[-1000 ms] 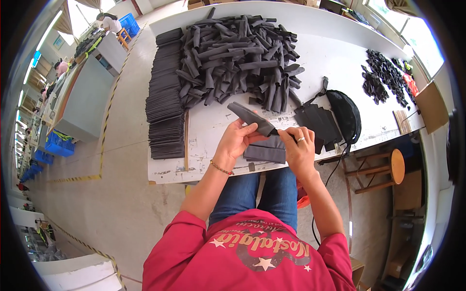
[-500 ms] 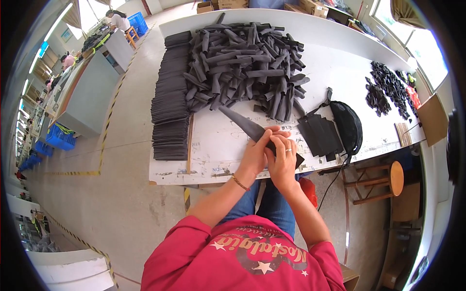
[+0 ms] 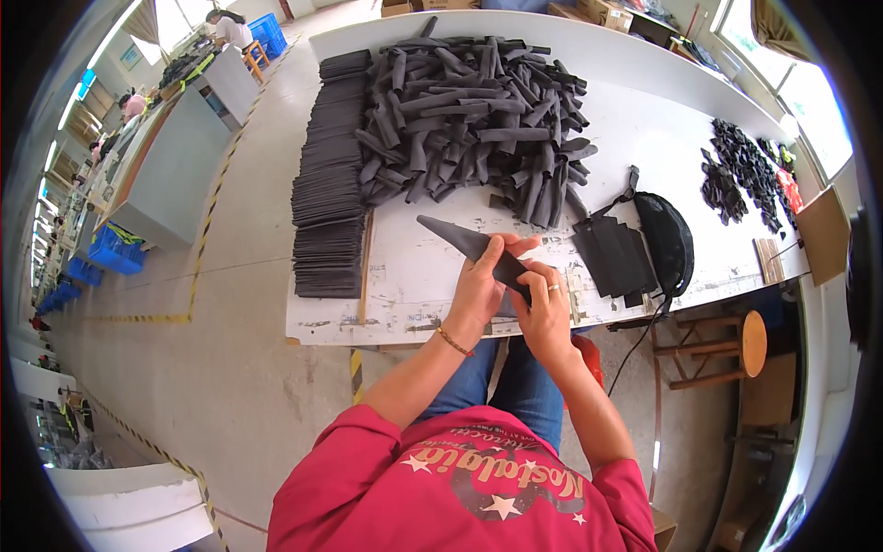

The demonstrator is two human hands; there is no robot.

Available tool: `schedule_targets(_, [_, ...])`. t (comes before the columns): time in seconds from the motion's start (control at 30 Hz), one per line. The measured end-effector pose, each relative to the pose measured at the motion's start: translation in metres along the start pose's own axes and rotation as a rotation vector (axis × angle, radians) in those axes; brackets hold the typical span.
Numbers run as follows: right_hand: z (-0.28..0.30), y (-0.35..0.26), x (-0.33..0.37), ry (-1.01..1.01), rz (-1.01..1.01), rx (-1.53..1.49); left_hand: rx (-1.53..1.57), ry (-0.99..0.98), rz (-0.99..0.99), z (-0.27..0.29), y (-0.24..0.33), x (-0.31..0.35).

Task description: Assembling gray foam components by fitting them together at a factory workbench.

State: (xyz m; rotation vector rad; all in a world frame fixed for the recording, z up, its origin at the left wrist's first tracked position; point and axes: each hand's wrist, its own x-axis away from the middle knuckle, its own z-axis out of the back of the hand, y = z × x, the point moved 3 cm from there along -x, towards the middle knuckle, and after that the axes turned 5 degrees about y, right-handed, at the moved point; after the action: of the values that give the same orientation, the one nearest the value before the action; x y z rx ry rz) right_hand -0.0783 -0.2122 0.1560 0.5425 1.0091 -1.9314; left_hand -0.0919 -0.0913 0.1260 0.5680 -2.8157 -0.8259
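Between my two hands, above the front part of the white table (image 3: 423, 267), is a dark grey fabric piece (image 3: 455, 237), its narrow end pointing to the far left. My left hand (image 3: 480, 285) grips its middle, thumb on top. My right hand (image 3: 544, 308) is closed on the near right end, with a ring on one finger; that end is partly hidden by the fingers. Beyond my hands lies a big heap of rolled or curled dark grey fabric pieces (image 3: 487, 120). Left of the heap runs a long, neat row of flat dark fabric pieces (image 3: 328, 193).
Right of my hands lie several flat black pieces (image 3: 614, 258) beside a black pouch (image 3: 664, 244) with a strap. Small black parts (image 3: 745, 175) are scattered at the far right. A wooden stool (image 3: 752, 344) stands right of the table. People work at benches at far left.
My hands have drawn slightly apart along the fabric piece, uncovering more of its middle. Its narrow tip has shifted a little nearer to me.
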Motion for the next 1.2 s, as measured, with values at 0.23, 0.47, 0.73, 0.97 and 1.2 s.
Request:
schedule_targets(0.23, [0.0,-0.008,-0.004,0.029,0.008,0.06,-0.015,0.045,0.049,0.006,0.003,0.0])
schedule_targets(0.47, [-0.015,-0.009,-0.003,0.037,0.042,0.065,0.052,0.071,0.056,0.015,0.0,0.0])
schedule_targets(0.73, [-0.016,-0.009,-0.005,-0.008,0.07,0.123,0.05,0.078,0.065,0.02,-0.008,-0.001])
schedule_targets(0.97, [-0.021,-0.008,0.0,-0.034,0.037,0.084,0.039,0.145,0.122,0.029,-0.004,0.004])
schedule_targets(1.2, [-0.022,-0.005,0.001,0.003,0.029,0.062,0.163,0.092,0.088,0.028,-0.018,0.005])
